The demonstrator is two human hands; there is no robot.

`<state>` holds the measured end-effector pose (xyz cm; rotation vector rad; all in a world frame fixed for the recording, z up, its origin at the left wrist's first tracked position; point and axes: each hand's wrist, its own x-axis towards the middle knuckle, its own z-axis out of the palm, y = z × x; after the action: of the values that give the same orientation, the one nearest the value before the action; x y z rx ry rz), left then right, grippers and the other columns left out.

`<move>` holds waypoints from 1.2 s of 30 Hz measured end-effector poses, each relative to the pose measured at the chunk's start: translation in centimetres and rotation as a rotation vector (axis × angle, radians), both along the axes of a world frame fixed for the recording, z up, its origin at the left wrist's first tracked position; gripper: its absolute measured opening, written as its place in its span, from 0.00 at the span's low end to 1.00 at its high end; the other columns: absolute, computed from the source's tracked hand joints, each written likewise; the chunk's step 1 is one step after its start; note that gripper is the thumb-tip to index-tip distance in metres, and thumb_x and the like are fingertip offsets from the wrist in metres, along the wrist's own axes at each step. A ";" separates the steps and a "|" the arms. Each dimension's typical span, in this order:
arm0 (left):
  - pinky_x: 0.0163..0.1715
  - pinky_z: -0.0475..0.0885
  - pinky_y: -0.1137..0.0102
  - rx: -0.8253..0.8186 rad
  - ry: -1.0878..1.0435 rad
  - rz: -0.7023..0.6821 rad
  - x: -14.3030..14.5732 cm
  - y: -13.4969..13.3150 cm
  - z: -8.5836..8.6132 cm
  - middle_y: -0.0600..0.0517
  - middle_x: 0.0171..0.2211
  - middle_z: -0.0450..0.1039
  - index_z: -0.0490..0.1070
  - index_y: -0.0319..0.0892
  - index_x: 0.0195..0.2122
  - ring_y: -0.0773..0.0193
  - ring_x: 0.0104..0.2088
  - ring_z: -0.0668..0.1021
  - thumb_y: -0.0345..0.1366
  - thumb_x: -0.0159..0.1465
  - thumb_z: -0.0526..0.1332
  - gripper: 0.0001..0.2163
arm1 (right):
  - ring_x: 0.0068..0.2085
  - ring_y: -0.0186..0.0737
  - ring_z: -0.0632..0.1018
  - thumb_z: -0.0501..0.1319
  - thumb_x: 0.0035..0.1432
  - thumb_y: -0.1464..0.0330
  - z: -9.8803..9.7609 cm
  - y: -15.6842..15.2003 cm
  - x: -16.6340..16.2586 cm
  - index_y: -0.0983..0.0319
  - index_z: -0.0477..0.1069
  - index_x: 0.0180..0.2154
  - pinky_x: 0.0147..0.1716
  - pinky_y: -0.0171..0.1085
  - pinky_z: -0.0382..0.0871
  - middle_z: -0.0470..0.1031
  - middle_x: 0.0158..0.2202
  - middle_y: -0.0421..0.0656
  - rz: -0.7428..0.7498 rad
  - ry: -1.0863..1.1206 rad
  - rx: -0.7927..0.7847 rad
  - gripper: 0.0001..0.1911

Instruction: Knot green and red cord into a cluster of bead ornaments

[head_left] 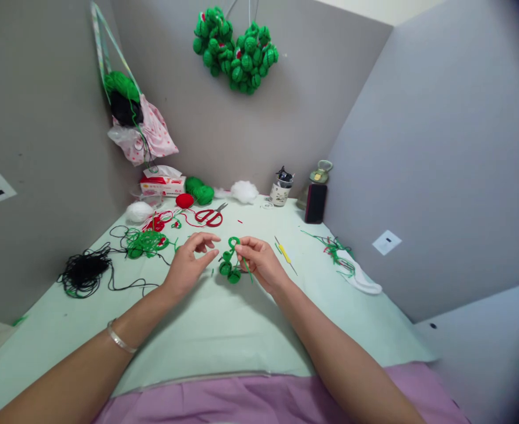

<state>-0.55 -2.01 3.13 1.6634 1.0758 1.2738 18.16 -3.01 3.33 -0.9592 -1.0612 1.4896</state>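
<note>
My right hand [259, 259] pinches a green crocheted piece [230, 270] just above the table. The piece has a small ring at its top, round balls hanging below, and a loose green yarn tail by my fingers. To its left, my left hand [193, 259] is open, thumb and fingers apart, with nothing between them. A small gap separates its fingertips from the piece. A crochet hook with a yellow handle [283, 253] lies on the table to the right of my right hand.
Red-handled scissors [209, 218] lie behind my hands. Black yarn [85, 270] and tangled green yarn [147, 242] spread at left. Stuffing [244, 191], a cup [280, 191] and a phone [315, 204] stand along the back. Yarn scraps [336, 252] lie right. Finished green pieces [237, 53] hang above.
</note>
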 end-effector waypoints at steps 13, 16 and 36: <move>0.32 0.69 0.73 -0.614 -0.503 -0.468 0.2 -0.2 -0.3 0.53 0.30 0.69 0.75 0.39 0.34 0.69 0.29 0.70 0.43 0.61 0.67 0.11 | 0.29 0.32 0.70 0.58 0.65 0.69 -1.2 -1.8 -0.5 0.60 0.75 0.41 0.30 0.32 0.62 0.71 0.30 0.41 -0.132 -0.824 0.899 0.08; 0.36 0.73 0.71 -0.659 -0.489 -0.562 -0.3 -0.1 0.0 0.52 0.34 0.70 0.75 0.39 0.36 0.67 0.33 0.73 0.40 0.60 0.68 0.09 | 0.28 0.31 0.71 0.54 0.68 0.70 -1.0 -2.1 -0.3 0.59 0.75 0.45 0.28 0.30 0.61 0.70 0.30 0.41 -0.186 -0.990 1.064 0.12; 0.38 0.70 0.73 -0.645 -0.619 -0.338 -0.6 -0.1 1.1 0.54 0.32 0.68 0.74 0.43 0.33 0.68 0.31 0.71 0.40 0.56 0.72 0.10 | 0.27 0.34 0.71 0.52 0.66 0.77 -0.4 -2.3 0.2 0.64 0.65 0.57 0.26 0.33 0.62 0.73 0.28 0.41 -0.274 -1.195 1.375 0.19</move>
<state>-1.20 -2.08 4.26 0.8311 0.6770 0.9717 18.38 -5.32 2.97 -0.7841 -2.1640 -0.3920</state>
